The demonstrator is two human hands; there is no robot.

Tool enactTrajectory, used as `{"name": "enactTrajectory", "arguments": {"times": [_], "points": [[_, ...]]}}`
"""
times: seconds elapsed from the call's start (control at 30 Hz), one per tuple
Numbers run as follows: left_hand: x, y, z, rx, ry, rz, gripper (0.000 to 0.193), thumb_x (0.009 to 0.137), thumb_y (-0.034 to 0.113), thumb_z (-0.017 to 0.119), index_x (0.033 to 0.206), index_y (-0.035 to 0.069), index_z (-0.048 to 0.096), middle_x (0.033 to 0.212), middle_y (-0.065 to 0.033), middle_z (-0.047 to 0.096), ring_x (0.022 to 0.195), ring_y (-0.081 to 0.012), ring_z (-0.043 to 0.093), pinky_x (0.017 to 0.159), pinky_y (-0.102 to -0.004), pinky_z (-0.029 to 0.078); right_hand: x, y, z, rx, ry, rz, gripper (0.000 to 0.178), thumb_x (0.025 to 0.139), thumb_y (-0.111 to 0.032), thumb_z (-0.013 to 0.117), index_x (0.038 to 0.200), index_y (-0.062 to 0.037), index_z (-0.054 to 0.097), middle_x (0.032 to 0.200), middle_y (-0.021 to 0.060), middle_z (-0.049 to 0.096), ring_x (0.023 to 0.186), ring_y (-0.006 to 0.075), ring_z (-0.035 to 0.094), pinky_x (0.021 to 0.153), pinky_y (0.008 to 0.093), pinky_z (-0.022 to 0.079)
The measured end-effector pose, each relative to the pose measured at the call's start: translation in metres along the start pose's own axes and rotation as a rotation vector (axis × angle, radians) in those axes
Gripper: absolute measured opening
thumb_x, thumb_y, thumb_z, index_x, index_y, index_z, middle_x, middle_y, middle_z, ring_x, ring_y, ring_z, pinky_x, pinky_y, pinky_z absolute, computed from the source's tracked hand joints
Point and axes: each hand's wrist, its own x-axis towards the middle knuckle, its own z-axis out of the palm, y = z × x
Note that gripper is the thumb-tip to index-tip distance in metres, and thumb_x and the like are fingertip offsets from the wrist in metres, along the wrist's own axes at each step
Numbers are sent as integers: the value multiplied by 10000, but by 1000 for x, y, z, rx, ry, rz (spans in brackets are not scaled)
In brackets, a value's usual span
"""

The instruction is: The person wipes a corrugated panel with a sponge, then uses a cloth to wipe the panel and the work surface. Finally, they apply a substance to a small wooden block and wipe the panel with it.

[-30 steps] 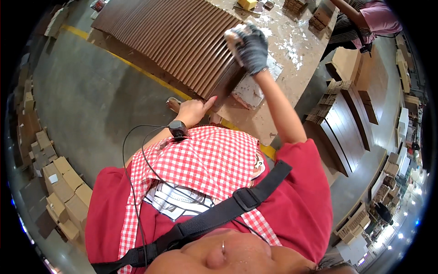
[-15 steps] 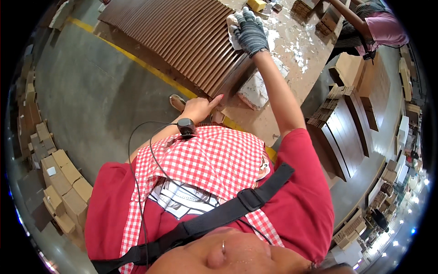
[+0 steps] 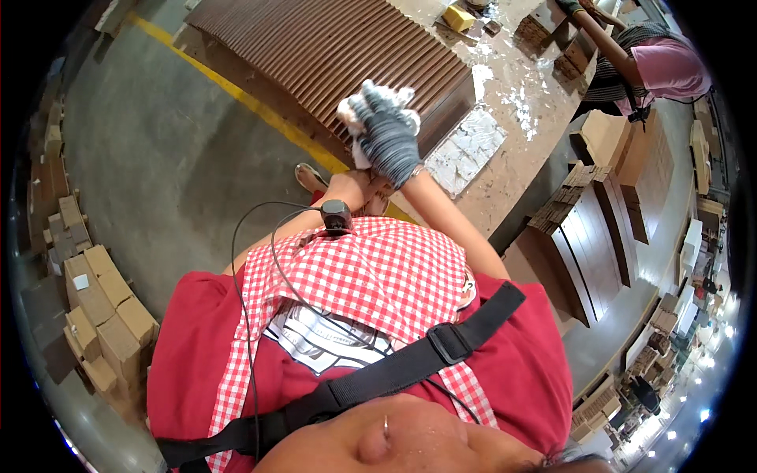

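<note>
My right hand, in a grey knit glove, is closed over a crumpled white cloth. The cloth rests at the near end of a long row of brown slats or boards, packed side by side with their narrow edges up. Just below it, my bare left hand is at the near corner of the row. Its fingers are hidden behind the glove and cloth. A white-smeared flat slab lies on the worktable, right of the row.
A yellow block sits at the table's far side. At the far right, a person in a pink top works beside stacked brown pieces. Stacked dark panels stand on the right. Cardboard boxes are on the left, beyond a yellow floor line.
My right hand has swept the cloth nearer and to the left, from the row's right side to its near end. The left hand's fingers, visible before, are now covered.
</note>
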Motion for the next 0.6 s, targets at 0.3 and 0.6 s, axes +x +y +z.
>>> {"name": "enactTrajectory", "arguments": {"times": [0.3,0.6], "points": [[-8,-6,-7,-52,82,107,428,953,461,470,967,89,682,716,-108,678,707,-320,674,682,-429,509,-6,-22,-11,920,-354,16,465,916,-256,663,1339,-95,555,1105,151,689,1102,317,637,983,371,477],[-26,13,-45,-190,85,-117,733,910,729,386,853,63,687,680,-89,673,696,-276,670,694,-378,493,57,1,1,-164,131,-214,474,863,-252,578,1321,-132,565,1446,144,467,1293,313,475,1076,512,365]]}}
